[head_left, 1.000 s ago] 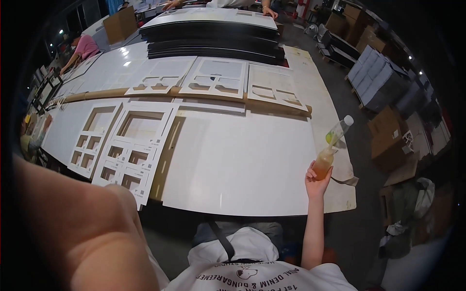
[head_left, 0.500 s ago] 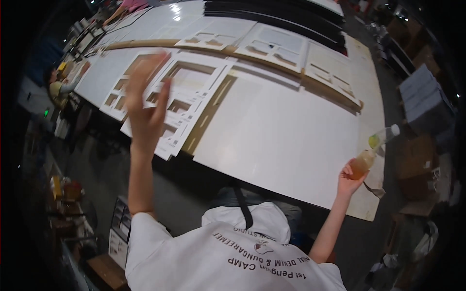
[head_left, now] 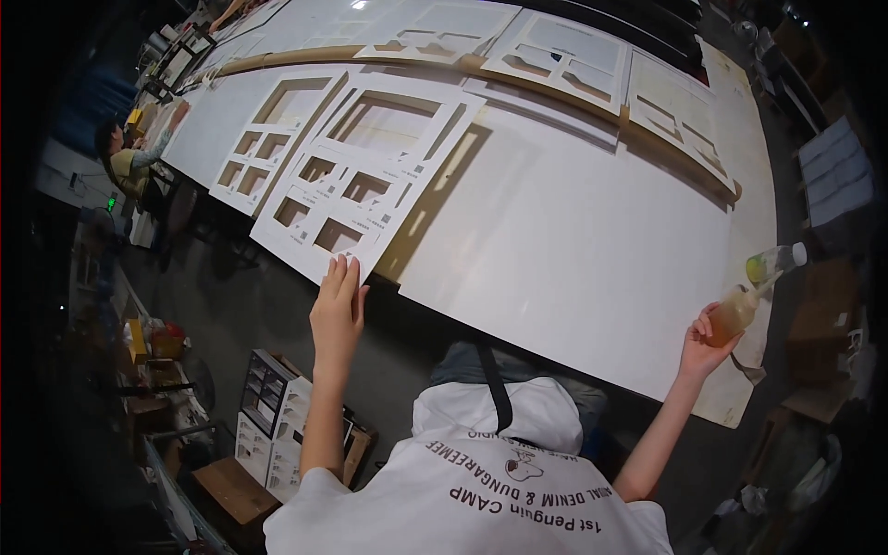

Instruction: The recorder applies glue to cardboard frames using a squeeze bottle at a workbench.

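Observation:
My left hand (head_left: 338,313) reaches the near edge of a white panel (head_left: 404,168) with rectangular cut-outs; its outstretched fingers rest on the panel's front corner, thumb beside them. That panel lies on the large white table and sticks out over its front edge. At the right, my right hand (head_left: 701,346) is wrapped around a clear squeeze bottle (head_left: 733,317) with amber liquid and a narrow spout, tilted up and to the right. Just beyond it lies or stands a clear drink bottle (head_left: 775,263) with a white cap and green label.
A plain white board (head_left: 546,240) covers the table in front of me. Beyond it runs a long brown strip (head_left: 407,67) with more cut-out panels (head_left: 555,60). Another cut-out panel (head_left: 268,139) is at the left. A person (head_left: 134,162) works at the far left; boxes (head_left: 819,319) stand at the right.
My left hand has come down from the air above the panels onto the near edge of one. The right hand keeps its hold on the squeeze bottle. The whole view has shifted slightly.

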`<action>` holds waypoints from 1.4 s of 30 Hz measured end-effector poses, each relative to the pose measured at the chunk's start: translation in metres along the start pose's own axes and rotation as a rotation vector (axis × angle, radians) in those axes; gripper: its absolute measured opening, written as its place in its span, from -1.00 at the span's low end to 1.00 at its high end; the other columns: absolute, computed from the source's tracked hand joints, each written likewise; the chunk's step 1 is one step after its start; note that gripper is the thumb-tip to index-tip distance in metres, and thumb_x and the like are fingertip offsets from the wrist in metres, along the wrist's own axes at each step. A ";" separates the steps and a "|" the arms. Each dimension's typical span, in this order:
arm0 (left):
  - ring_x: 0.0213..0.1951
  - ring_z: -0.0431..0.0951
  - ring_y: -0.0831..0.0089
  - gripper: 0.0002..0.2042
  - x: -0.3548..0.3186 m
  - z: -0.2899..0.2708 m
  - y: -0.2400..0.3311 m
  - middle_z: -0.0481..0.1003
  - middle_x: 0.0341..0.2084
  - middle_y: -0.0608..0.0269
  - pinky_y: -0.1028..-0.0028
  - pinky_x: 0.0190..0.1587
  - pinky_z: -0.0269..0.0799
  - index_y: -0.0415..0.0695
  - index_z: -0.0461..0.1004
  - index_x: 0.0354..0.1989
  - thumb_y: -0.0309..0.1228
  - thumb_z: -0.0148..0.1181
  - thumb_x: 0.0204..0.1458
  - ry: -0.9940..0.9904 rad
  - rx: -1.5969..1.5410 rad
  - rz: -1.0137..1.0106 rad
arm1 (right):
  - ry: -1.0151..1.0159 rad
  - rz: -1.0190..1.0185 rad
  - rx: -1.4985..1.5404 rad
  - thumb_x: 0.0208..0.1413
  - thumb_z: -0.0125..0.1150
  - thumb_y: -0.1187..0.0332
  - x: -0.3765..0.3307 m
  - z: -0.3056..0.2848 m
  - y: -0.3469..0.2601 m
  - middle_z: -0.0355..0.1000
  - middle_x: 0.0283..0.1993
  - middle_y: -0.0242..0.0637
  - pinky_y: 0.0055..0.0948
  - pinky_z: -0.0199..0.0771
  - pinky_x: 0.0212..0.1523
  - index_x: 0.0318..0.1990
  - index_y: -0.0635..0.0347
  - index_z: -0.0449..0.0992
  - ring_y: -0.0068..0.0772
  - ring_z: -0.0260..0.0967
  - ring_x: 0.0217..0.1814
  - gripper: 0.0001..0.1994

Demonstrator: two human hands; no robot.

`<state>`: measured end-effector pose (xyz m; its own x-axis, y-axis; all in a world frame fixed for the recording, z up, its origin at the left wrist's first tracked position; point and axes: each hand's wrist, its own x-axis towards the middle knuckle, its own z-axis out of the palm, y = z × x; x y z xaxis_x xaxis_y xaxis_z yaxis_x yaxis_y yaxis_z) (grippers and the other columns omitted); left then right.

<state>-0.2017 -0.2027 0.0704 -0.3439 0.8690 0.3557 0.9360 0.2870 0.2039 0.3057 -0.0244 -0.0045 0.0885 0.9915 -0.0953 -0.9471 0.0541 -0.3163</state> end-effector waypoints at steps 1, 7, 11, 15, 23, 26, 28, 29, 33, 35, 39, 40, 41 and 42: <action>0.04 0.32 0.10 -0.63 -0.002 0.002 -0.002 0.36 -0.07 -0.03 0.30 -0.03 0.32 -0.21 0.33 -0.03 -0.49 0.12 -0.07 0.011 0.008 0.024 | -0.005 0.001 -0.005 0.03 0.05 0.03 -0.001 -0.001 -0.001 0.27 -0.13 -0.13 -0.66 0.09 -0.57 -0.01 0.29 0.24 -0.56 0.02 -0.59 -0.48; -0.23 0.49 0.16 -0.76 0.011 -0.004 0.009 0.47 -0.29 0.00 0.37 -0.23 0.41 -0.18 0.44 -0.17 -0.61 0.05 -0.06 0.095 -0.075 -0.115 | -0.012 0.018 -0.007 0.03 0.05 0.04 -0.002 0.004 -0.001 0.28 -0.13 -0.13 -0.65 0.08 -0.57 -0.01 0.30 0.24 -0.56 0.02 -0.59 -0.47; -0.42 0.53 0.18 -0.81 0.024 0.002 0.012 0.49 -0.43 0.03 0.41 -0.41 0.41 -0.15 0.49 -0.27 -0.61 0.07 -0.08 0.150 -0.044 -0.107 | 0.000 0.024 0.031 0.03 0.04 0.03 0.000 -0.003 -0.002 0.28 -0.13 -0.13 -0.64 0.07 -0.57 0.00 0.29 0.24 -0.56 0.03 -0.59 -0.48; -0.43 0.55 0.27 -0.83 0.029 -0.016 0.008 0.52 -0.42 0.12 0.47 -0.43 0.42 -0.15 0.50 -0.27 -0.59 0.10 -0.07 0.290 -0.106 -0.137 | -0.028 0.045 0.046 0.02 0.06 0.07 0.002 -0.005 -0.002 0.25 -0.10 -0.12 -0.62 0.09 -0.52 0.02 0.26 0.23 -0.54 0.03 -0.56 -0.49; -0.69 0.27 0.71 -0.83 0.090 -0.113 0.029 0.36 -0.67 0.35 0.72 -0.64 0.19 -0.25 0.38 -0.41 -0.38 0.04 0.09 0.784 -0.508 -0.052 | 0.021 0.003 -0.016 0.04 0.01 -0.02 -0.003 -0.002 -0.006 0.29 -0.13 -0.16 -0.63 0.07 -0.55 0.01 0.24 0.22 -0.56 0.04 -0.59 -0.46; -0.75 0.27 0.72 -0.82 0.110 -0.085 0.023 0.28 -0.73 0.40 0.75 -0.75 0.14 -0.23 0.38 -0.40 -0.36 -0.02 0.12 0.408 -0.982 -0.021 | 0.011 0.032 0.031 0.04 0.00 -0.04 -0.004 -0.008 -0.007 0.29 -0.14 -0.18 -0.61 0.07 -0.54 0.00 0.27 0.22 -0.56 0.04 -0.57 -0.44; -0.80 0.24 0.73 -0.81 0.111 -0.043 0.031 0.25 -0.78 0.45 0.73 -0.77 0.09 -0.20 0.40 -0.43 -0.33 0.01 0.10 0.138 -1.012 -0.236 | 0.040 -0.010 0.035 0.03 -0.01 -0.05 -0.004 -0.010 -0.007 0.29 -0.15 -0.18 -0.62 0.07 -0.54 -0.01 0.30 0.22 -0.56 0.03 -0.57 -0.43; -0.80 0.25 0.73 -0.81 0.107 -0.021 0.031 0.25 -0.80 0.46 0.73 -0.77 0.08 -0.19 0.40 -0.44 -0.32 0.03 0.09 -0.022 -1.056 -0.211 | 0.024 0.019 0.108 0.02 -0.01 -0.07 -0.004 -0.009 -0.008 0.30 -0.17 -0.19 -0.62 0.08 -0.54 -0.02 0.33 0.22 -0.56 0.03 -0.57 -0.40; -0.79 0.27 0.70 -0.81 0.074 0.051 0.053 0.30 -0.75 0.43 0.69 -0.76 0.12 -0.21 0.39 -0.45 -0.33 0.03 0.07 -0.363 -1.023 -0.386 | 0.041 -0.102 0.048 0.02 0.00 -0.07 -0.001 -0.005 -0.010 0.31 -0.18 -0.18 -0.62 0.06 -0.53 -0.04 0.30 0.25 -0.56 0.03 -0.57 -0.43; -0.75 0.30 0.68 -0.80 0.058 0.067 0.065 0.33 -0.72 0.40 0.69 -0.71 0.17 -0.25 0.38 -0.41 -0.33 0.01 0.07 -0.454 -1.069 -0.466 | 0.130 -0.147 -0.035 -0.02 0.06 -0.05 -0.001 -0.001 -0.014 0.33 -0.23 -0.28 -0.64 0.05 -0.53 -0.06 0.25 0.30 -0.57 0.01 -0.55 -0.46; -0.74 0.36 0.64 -0.84 0.018 0.073 0.071 0.39 -0.73 0.32 0.68 -0.67 0.28 -0.23 0.40 -0.46 -0.39 0.03 0.04 -0.741 -1.218 -0.598 | 0.196 -0.125 -0.313 0.02 0.02 -0.08 0.001 0.012 -0.009 0.25 -0.37 -0.38 -0.62 0.01 -0.53 -0.09 0.17 0.31 -0.56 -0.02 -0.55 -0.50; -0.72 0.40 0.62 -0.81 0.008 0.069 0.077 0.41 -0.71 0.29 0.67 -0.65 0.30 -0.23 0.39 -0.53 -0.38 0.03 0.05 -0.807 -1.210 -0.627 | 0.241 -0.125 -0.388 0.03 0.03 -0.05 0.003 0.023 -0.004 0.23 -0.39 -0.40 -0.62 0.00 -0.53 -0.10 0.15 0.31 -0.56 -0.02 -0.55 -0.53; -0.71 0.41 0.61 -0.80 -0.005 0.069 0.080 0.42 -0.71 0.29 0.67 -0.65 0.30 -0.23 0.39 -0.53 -0.37 0.02 0.06 -0.847 -1.230 -0.646 | 0.285 -0.124 -0.464 0.03 0.03 -0.03 0.005 0.030 -0.001 0.21 -0.41 -0.41 -0.61 0.00 -0.53 -0.12 0.13 0.31 -0.55 -0.03 -0.55 -0.56; -0.70 0.43 0.61 -0.79 -0.015 0.070 0.084 0.42 -0.70 0.28 0.68 -0.66 0.29 -0.24 0.39 -0.53 -0.37 0.02 0.06 -0.883 -1.253 -0.663 | 0.292 -0.135 -0.525 0.04 0.06 0.00 0.009 0.029 -0.002 0.22 -0.40 -0.40 -0.61 0.04 -0.52 -0.13 0.12 0.30 -0.54 0.02 -0.53 -0.59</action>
<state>-0.1127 -0.1635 0.0184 -0.0760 0.8073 -0.5852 -0.1292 0.5740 0.8086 0.2994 -0.0123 0.0224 0.3485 0.9025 -0.2531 -0.6497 0.0380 -0.7592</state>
